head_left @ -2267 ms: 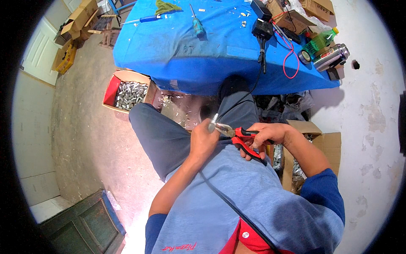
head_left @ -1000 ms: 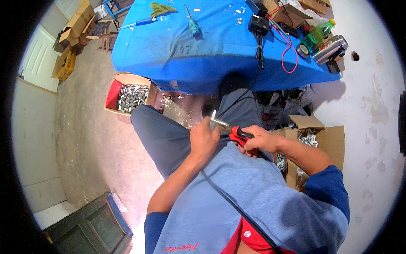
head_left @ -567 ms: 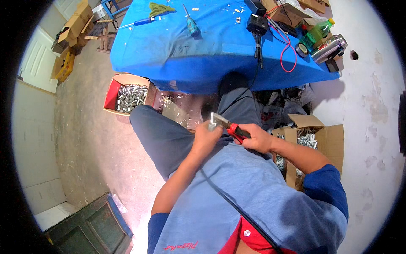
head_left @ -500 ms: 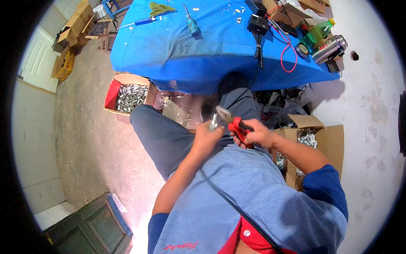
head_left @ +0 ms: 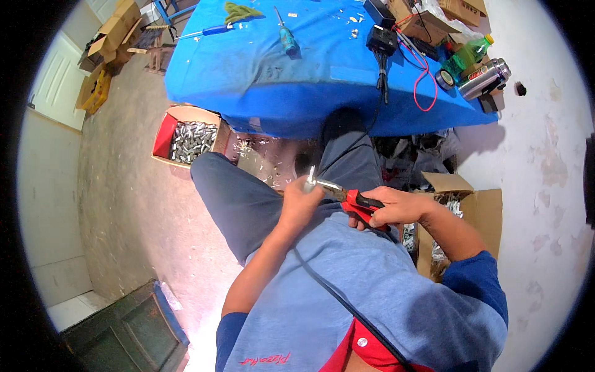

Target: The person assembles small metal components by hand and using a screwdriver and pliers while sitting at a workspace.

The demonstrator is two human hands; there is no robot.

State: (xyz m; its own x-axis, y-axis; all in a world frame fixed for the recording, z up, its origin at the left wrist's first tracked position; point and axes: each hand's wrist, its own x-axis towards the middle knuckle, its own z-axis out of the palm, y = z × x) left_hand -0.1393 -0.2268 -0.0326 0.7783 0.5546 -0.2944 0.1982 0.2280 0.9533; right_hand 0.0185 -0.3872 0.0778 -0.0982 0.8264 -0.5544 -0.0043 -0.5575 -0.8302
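Observation:
My left hand [head_left: 300, 203] is closed over my lap, fingers pinched round a small white and silvery cylindrical piece [head_left: 310, 178] with a thin tip pointing up. Opposite it, my right hand [head_left: 400, 206] grips red and black pliers [head_left: 354, 201] by the handles. The metal jaws lie almost level and reach to the piece just above my left fingers. Whether they pinch it is too small to tell.
Left of my knee stands an open carton [head_left: 162, 137] of small metal cylinders. Another carton [head_left: 486, 217] with silvery parts is by my right elbow. Ahead, a blue-covered table [head_left: 291, 93] bears screwdrivers [head_left: 287, 40], a black adapter [head_left: 381, 38], a green bottle [head_left: 469, 54] and a steel flask [head_left: 484, 79].
My right hand has shifted right and slightly down with the pliers. Their jaws have swung from pointing up to nearly level, against the piece. My left hand has barely moved.

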